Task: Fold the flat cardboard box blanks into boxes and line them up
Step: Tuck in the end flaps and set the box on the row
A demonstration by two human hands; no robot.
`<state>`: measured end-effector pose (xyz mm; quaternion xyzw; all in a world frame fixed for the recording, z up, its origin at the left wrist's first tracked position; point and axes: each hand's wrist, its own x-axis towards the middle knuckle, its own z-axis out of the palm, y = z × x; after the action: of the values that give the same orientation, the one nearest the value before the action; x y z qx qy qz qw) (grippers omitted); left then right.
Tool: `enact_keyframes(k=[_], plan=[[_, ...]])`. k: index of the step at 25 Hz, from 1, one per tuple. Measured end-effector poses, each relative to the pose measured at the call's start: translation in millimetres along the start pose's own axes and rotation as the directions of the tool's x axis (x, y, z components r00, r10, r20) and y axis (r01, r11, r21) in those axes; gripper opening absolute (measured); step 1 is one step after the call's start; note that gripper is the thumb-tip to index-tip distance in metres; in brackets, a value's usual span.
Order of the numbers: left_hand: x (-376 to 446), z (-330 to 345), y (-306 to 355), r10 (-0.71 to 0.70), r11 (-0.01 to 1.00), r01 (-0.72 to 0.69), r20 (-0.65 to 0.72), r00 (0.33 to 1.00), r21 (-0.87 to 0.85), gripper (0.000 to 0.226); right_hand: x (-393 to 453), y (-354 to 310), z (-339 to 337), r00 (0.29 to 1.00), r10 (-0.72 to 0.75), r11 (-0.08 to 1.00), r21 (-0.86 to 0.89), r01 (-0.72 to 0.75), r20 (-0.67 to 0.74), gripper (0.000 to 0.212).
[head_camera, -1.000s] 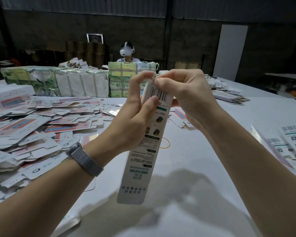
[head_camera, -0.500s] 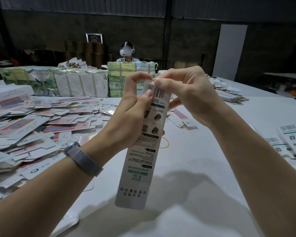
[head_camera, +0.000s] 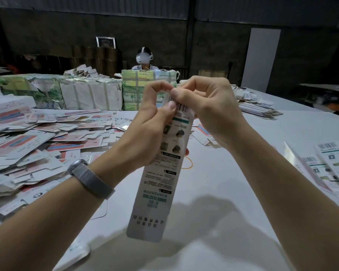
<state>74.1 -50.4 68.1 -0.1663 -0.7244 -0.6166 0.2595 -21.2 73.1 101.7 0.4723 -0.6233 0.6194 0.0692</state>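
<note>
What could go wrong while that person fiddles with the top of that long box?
1. Both hands, left hand and right hand, pinch only the top end of the box; the long lower part hangs free above the table, so it might twist or crease.
2. Fingertips crowd the barcode flap, which could bend wrongly or tear.
3. The loose blanks piled at the left could slide if an arm brushes them.

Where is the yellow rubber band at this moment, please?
In the head view the yellow rubber band lies flat on the white table, near the middle, just right of the long box blank that both hands hold and partly hidden behind it.
</note>
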Motion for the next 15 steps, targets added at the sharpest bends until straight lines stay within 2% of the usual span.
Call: enact_keyframes(k=[4,9,13,15], plan=[[0.6,0.3,-3.5,-0.024,0.999,0.02,-0.071,0.997,-0.046,0.007,-3.5,0.0,5.9,0.997,-0.07,0.994,-0.09,0.069,-0.009,0.021],[8.9,10.9,-11.2,0.002,0.997,-0.021,-0.235,0.972,-0.079,0.015,-5.0,2.3,22.3,0.987,-0.088,0.891,-0.454,0.018,-0.132,0.021],[12.8,12.9,-8.8,-0.05,0.994,0.02,-0.29,0.956,-0.104,0.014,-5.3,-11.0,19.2,0.998,-0.008,0.83,-0.558,-0.025,-0.057,0.029],[12.9,13.8,-5.8,-0.094,0.989,0.055,-0.291,0.952,-0.141,0.015,-4.5,-18.0,15.2,0.999,0.045,0.792,-0.609,-0.029,0.011,0.04]])
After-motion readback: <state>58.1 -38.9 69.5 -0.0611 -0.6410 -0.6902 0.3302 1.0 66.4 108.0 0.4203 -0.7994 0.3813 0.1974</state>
